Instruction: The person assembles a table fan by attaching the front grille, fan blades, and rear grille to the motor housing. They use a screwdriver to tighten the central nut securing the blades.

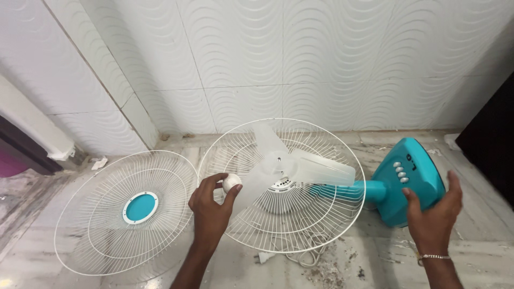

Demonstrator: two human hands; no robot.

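Observation:
A teal table fan lies on its back on the marble floor, its rear wire guard (321, 214) facing up with the translucent white blade (316, 167) still on the hub. My left hand (210, 210) hovers over the guard's left rim, pinching a small white round cap (232, 182) between thumb and fingers. My right hand (432, 215), with a bracelet on the wrist, grips the edge of the teal fan base (412, 174), which has several white buttons. The detached front guard (107, 214), with a teal centre disc, lies flat to the left.
A white power cord and plug (292, 258) lie under the guard's near edge. White wavy-patterned wall tiles (294, 59) close off the back. A dark panel (490, 139) stands at the right. Dirt and debris are scattered over the floor.

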